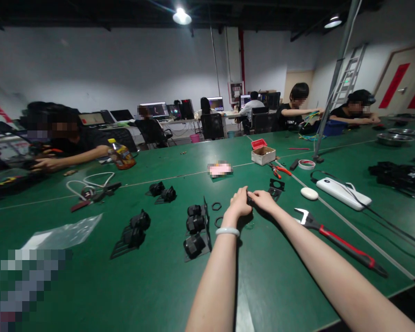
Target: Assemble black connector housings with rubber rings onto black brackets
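My left hand (pixel 240 203) and my right hand (pixel 263 201) meet over the table, fingers closed around a small black part (pixel 250 199) that they mostly hide. Just beyond the right hand lies a black plate with a round hole (pixel 277 185). Left of my hands, a black bracket carries several black threaded cable glands (pixel 195 224). Between that bracket and my left wrist are two black rings, one of them a hex-edged ring (pixel 216 206). More glands on brackets (pixel 134 228) sit farther left, with another small group (pixel 162 192) behind.
An adjustable wrench (pixel 346 244) with red-black handle lies right of my forearm. Nearby are a white power bank (pixel 344 193) with a cable, a white oval object (pixel 309 193), a tape roll (pixel 306 164), pliers (pixel 280 171) and a small box (pixel 263 156). Co-workers sit around the green table (pixel 152 295).
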